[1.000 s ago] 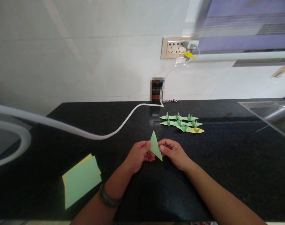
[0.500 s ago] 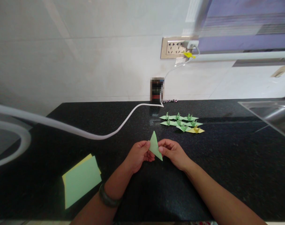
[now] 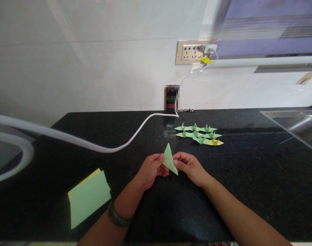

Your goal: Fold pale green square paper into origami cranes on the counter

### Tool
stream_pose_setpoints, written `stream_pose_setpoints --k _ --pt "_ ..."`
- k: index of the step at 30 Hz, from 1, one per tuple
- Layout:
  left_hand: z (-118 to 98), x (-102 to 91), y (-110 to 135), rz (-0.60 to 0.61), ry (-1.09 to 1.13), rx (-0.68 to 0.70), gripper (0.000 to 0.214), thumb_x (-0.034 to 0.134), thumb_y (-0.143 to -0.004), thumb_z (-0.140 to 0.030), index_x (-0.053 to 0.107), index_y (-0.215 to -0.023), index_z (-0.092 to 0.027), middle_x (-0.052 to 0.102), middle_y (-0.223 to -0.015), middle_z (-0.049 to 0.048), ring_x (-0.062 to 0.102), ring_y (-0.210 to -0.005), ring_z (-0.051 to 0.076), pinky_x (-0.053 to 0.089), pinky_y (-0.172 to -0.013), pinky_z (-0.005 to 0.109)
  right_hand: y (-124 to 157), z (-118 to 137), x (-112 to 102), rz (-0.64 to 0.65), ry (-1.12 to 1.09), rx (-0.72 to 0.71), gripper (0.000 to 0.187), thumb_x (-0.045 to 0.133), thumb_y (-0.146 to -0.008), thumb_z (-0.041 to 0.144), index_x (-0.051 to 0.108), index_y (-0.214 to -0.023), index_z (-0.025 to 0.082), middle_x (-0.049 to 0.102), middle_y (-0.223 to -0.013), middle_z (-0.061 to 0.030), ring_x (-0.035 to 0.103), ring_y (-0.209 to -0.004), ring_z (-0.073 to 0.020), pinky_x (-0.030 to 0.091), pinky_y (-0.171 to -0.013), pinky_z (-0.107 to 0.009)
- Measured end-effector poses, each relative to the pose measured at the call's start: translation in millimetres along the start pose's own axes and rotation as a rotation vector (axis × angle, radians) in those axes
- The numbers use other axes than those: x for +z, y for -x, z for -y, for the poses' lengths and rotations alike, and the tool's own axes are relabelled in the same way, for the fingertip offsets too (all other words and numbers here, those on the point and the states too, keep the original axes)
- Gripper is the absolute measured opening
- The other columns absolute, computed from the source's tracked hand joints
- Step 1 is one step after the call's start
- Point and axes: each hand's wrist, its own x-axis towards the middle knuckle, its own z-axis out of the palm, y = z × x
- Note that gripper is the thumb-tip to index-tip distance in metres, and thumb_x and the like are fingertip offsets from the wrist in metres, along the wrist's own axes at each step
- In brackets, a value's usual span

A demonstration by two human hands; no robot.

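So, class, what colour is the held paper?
The held paper is light green; head view shows it.

Dark rounded bangle (image 3: 117, 217), left forearm (image 3: 127, 200)

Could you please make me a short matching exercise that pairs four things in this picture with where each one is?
1. Folded green paper
2. Flat sheets
3. Bangle
4. White plug

A. In the wall socket
B. Around the left forearm
C. Between the left hand and right hand
D. Lying on the counter

Pairs: 1-C, 2-D, 3-B, 4-A
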Motion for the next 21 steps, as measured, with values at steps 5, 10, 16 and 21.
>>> stream_pose_setpoints --k 5,10,16,21 --pt "-0.1 0.6 -0.8 -0.032 -0.05 0.026 0.036 0.048 -0.073 -0.048 0.054 -0.073 -0.012 0.056 -0.054 0.0012 0.052 -0.046 0.009 0.042 -0.049 0.022 -1.4 0.1 -1.2 0.002 0.024 -0.015 0.018 0.059 -0.072 0.03 0.057 -0.082 0.016 0.059 -0.068 0.0 0.052 -0.058 -0.0092 0.041 -0.055 -0.022" --pt "0.1 2.0 -1.8 -0.075 -0.145 0.063 0.034 0.048 -0.074 -0.045 0.055 -0.072 -0.012 0.057 -0.057 0.002 0.053 -0.049 0.009 0.042 -0.051 0.022 -1.5 -0.7 -2.1 0.016 0.03 -0.029 0.015 0.06 -0.07 0.025 0.056 -0.081 0.017 0.059 -0.071 -0.0001 0.053 -0.061 -0.0103 0.04 -0.057 -0.023" --pt "0.1 2.1 -2.5 -0.099 -0.211 0.09 0.033 0.046 -0.076 -0.044 0.055 -0.072 -0.012 0.057 -0.057 0.0026 0.054 -0.05 0.01 0.041 -0.05 0.022 -1.5 0.7 -2.7 0.014 0.13 -0.054 0.012 0.057 -0.071 0.021 0.057 -0.081 0.016 0.057 -0.069 0.0005 0.05 -0.058 -0.0089 0.038 -0.055 -0.022" --pt "-1.1 2.3 -2.3 -0.11 -0.246 0.078 0.034 0.045 -0.076 -0.044 0.055 -0.073 -0.012 0.058 -0.059 0.0035 0.055 -0.051 0.011 0.042 -0.051 0.022 -3.0 -1.5 -4.9 -0.034 0.231 -0.077 0.007 0.055 -0.07 0.019 0.056 -0.077 0.016 0.054 -0.065 0.0015 0.047 -0.055 -0.0083 0.036 -0.053 -0.021"
